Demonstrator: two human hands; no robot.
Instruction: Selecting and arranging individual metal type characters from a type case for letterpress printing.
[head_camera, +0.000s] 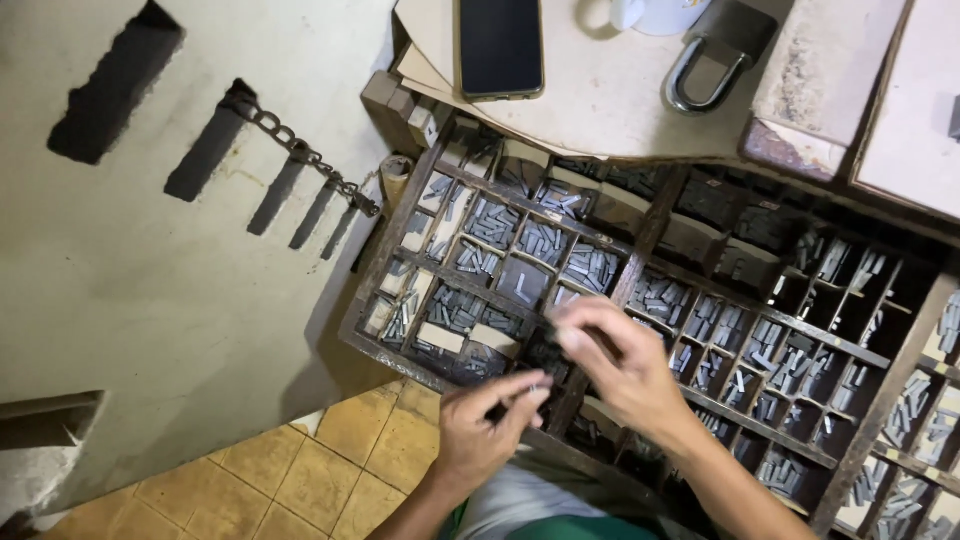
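Small grey metal type pieces (592, 268) fill the compartments of a wooden type case (640, 235); the left hand (485, 425) pinches a piece at its near edge; the right hand (620, 365), fingers curled narrow, hovers over a compartment; a phone (498, 45) and padlock (715, 50) lie above.

Dim indoor light, brightest on the pale wall (150, 260); tray (640, 300) compartments sink into shadow, and the right hand (625, 365) blurs.
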